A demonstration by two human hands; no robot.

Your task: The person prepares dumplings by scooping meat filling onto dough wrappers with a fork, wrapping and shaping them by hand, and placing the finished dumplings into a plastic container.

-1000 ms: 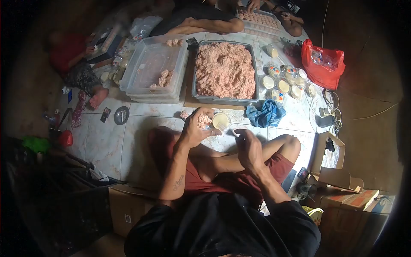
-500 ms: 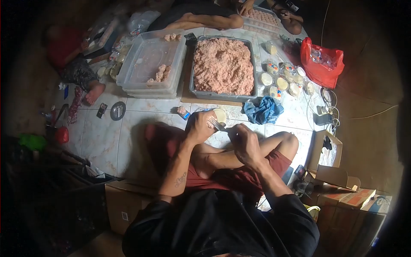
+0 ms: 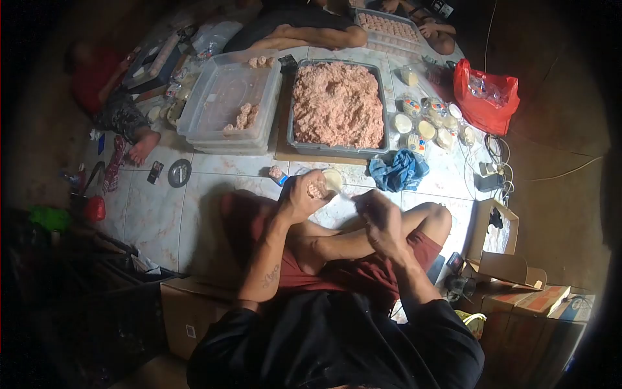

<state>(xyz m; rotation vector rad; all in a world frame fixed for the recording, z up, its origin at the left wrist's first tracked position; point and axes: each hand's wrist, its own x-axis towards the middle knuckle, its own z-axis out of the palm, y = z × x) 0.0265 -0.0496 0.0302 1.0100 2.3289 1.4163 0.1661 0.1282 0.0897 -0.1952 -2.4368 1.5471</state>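
Observation:
My left hand (image 3: pixel 302 200) is closed around a small portion of pink minced meat (image 3: pixel 317 188), whose surface shows between thumb and fingers. Whether a wrapper lies under the meat is hidden. Just beyond that hand is a pale round stack of wrappers (image 3: pixel 333 178) on the tiles. My right hand (image 3: pixel 381 217) grips a fork (image 3: pixel 348 196), smeared by motion, its tip pointing toward the left hand but apart from it. Ahead stands a grey tub (image 3: pixel 387 123) heaped with pink minced meat (image 3: pixel 338 100).
Clear plastic trays (image 3: pixel 188 107) with some meat lumps stand left of the tub. A blue cloth (image 3: pixel 398 170), packs of round wrappers (image 3: pixel 426 129) and a red bag (image 3: pixel 487 97) lie right. Other people sit around; one reaches to a filled tray (image 3: pixel 389 27). Cardboard boxes (image 3: pixel 518 298) flank me.
The fork in my right hand has drawn back from the meat in my left hand, toward the right. My left hand stays nearly in place, with more meat showing.

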